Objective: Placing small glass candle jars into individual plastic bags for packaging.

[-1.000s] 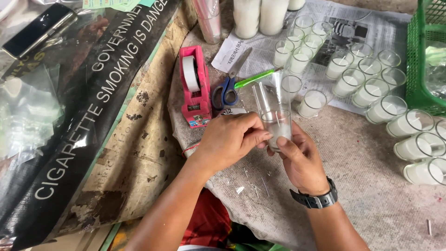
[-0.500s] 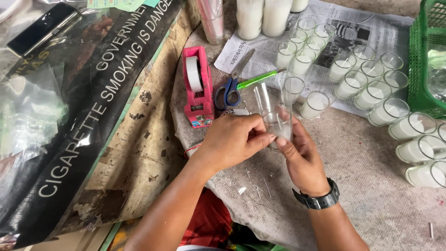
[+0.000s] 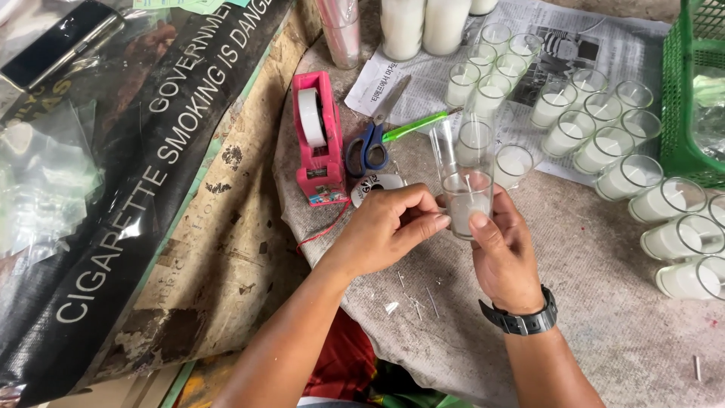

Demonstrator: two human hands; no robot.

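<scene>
My right hand grips a small glass candle cup filled with white wax, inside a clear plastic sleeve that stands up above the cup. My left hand pinches the sleeve and cup from the left side, fingertips touching the glass. A dark watch sits on my right wrist. Both hands hover over the grey cloth-covered work surface, just in front of the scissors and tape dispenser.
A pink tape dispenser, blue-handled scissors and a green pen lie behind my hands. Several wax-filled glass cups stand on newspaper to the right. A green crate is far right; dark printed sheeting covers the left.
The hands and the sleeved cup stay in almost the same spot; the cup has shifted slightly lower and my left fingers have slid along the sleeve.
</scene>
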